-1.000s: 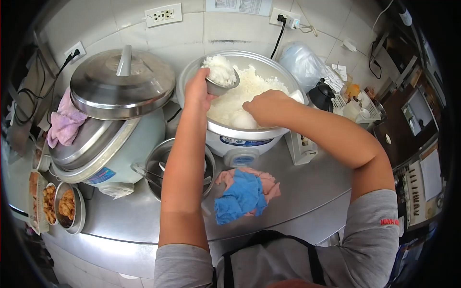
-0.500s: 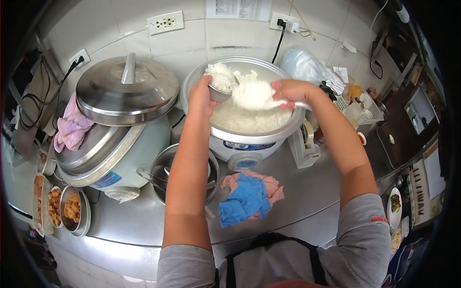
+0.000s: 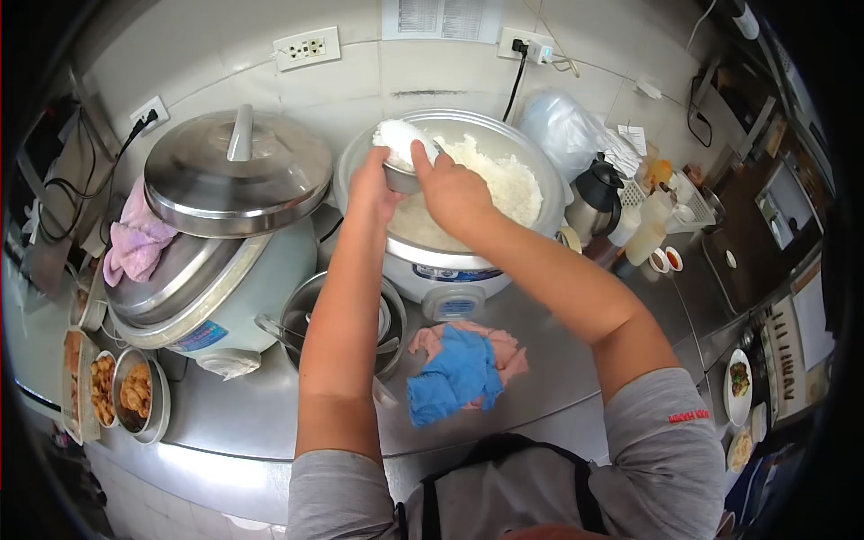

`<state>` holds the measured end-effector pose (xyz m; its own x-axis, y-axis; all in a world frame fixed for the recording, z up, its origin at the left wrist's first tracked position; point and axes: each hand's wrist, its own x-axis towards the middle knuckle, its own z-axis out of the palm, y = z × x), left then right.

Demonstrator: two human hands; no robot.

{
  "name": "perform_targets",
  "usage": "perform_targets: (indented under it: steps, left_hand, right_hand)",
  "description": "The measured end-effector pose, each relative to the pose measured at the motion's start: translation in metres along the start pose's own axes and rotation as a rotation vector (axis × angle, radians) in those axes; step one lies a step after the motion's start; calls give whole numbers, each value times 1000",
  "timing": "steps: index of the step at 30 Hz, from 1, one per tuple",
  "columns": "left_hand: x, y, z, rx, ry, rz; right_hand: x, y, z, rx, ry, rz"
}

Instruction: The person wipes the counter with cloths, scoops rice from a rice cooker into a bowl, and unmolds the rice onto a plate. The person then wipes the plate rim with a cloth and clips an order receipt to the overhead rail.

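Just gone, with the white scoop (image 3: 402, 139), from down in the big pot of rice (image 3: 513, 184) to up on top of the small metal bowl (image 3: 402, 180). A second ago, digging low near the front of the rice cooker (image 3: 551, 198); then lifting up a fat, blurry load; now turned over, smooth round back up, right on the heap in the bowl. Most likely patting the new rice down into the bowl, so past the digging part of this scoop, and perhaps making the heap neat. Holding the bowl by its side in the left hand (image 3: 372, 187), with fingers curled round it, up over the back left part of the open cooker. Holding the scoop in the right hand (image 3: 457, 200), with one finger laid on its back; too covered up to see the handle or tell how tight the grip is. Both hands close together now, not well apart as when digging. Hard to see how full the bowl is under the scoop, with just a bit of lumpy white at the edge. No big change down on the table (image 3: 567, 360): in front of the cooker, a blue cloth (image 3: 450, 373) on top of a pink cloth (image 3: 508, 351); off to the left, a big shiny lid (image 3: 279, 175) on top of another cooker (image 3: 270, 288).
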<state>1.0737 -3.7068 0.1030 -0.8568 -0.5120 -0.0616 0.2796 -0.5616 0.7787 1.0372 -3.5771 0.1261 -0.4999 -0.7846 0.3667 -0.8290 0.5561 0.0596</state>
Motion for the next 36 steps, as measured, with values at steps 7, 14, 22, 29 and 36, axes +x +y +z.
perform_targets:
  steps: [7,14,22,29,36]
  left_hand:
    - [-6,3,8,-38,-12,51]
    - [-3,-3,0,-17,-71,61]
    - [-1,-4,-1,141,52,116]
    - [-4,-3,5,-5,35,97]
    - [-9,-4,4,-21,-57,90]
  right_hand:
    - [4,57,-70,345,49,255]
    - [2,38,-46,330,-209,133]
    - [19,38,-8,451,-149,71]
    - [14,64,-55,807,-365,218]
    - [22,56,-46,714,-372,223]
